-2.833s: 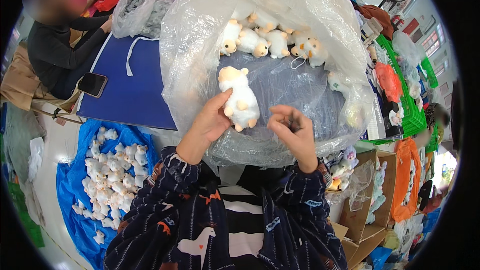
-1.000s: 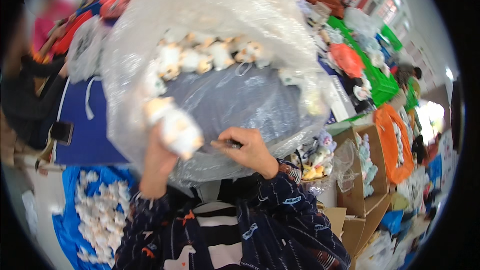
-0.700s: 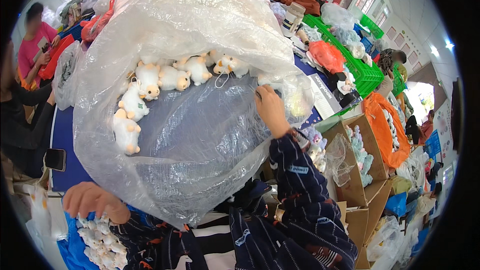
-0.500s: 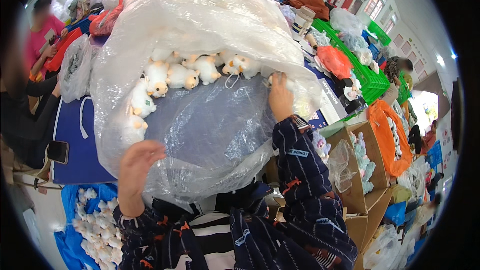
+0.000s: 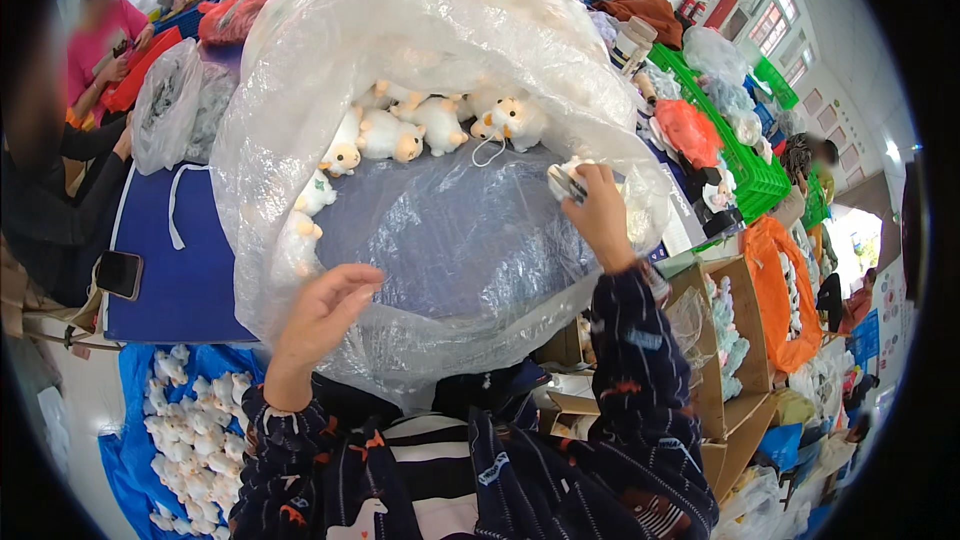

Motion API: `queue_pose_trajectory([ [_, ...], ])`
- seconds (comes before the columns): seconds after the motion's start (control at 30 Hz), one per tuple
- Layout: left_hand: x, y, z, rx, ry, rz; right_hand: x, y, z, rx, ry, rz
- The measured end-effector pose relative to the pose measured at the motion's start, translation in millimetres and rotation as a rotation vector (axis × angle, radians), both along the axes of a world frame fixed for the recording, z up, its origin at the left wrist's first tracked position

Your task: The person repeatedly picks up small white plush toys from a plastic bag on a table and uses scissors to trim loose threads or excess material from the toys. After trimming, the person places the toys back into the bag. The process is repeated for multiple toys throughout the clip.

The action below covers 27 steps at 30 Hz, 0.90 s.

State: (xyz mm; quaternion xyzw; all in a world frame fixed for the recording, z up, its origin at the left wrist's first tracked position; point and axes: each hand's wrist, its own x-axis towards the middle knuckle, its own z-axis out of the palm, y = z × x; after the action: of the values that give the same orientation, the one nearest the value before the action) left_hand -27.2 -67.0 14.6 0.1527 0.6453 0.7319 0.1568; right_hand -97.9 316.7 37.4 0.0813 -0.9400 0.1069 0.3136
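Observation:
A big clear plastic bag point(image 5: 285, 70) lies on the table with its mouth toward me. Inside, several small white plush sheep point(image 5: 390, 137) with tan ears and feet line the far and left sides. At the bag's right side my right hand point(image 5: 604, 215) is closed on another white plush sheep point(image 5: 556, 180). A narrow dark-and-silvery piece shows at those fingertips, too small to name. My left hand point(image 5: 325, 325) hovers over the near left edge of the bag, fingers stretched out and holding nothing. A white string loop hangs from one sheep in the bag.
Blue sheeting point(image 5: 130, 440) at lower left holds many more white plush toys. A phone point(image 5: 118, 275) lies on the blue table point(image 5: 180, 305). Cardboard boxes point(image 5: 745, 335), an orange bag point(image 5: 770, 270) and a green crate point(image 5: 760, 185) stand to the right. Co-workers sit at left.
My right hand has drawn back from the bag's right edge with a plush sheep in its fingers. My left hand has shifted slightly right. The whole view has shifted a little.

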Motion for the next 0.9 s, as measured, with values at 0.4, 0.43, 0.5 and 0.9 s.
queue_pose_trajectory([
  [0.4, 2, 35, -2, 0.641, -0.507, -0.092, 109, -163, -25, -0.598, -0.079, 0.682],
  [0.43, 4, 31, -1, 0.561, -0.433, -0.087, 110, -156, -26, -0.674, -0.131, 0.658],
  [0.5, 11, 27, -4, 0.402, -0.295, -0.09, 113, -156, -14, -1.039, -0.375, 0.498],
  [0.9, 11, 33, -9, 0.349, -0.185, 0.073, 105, -180, -3, -1.024, -0.336, 0.456],
])
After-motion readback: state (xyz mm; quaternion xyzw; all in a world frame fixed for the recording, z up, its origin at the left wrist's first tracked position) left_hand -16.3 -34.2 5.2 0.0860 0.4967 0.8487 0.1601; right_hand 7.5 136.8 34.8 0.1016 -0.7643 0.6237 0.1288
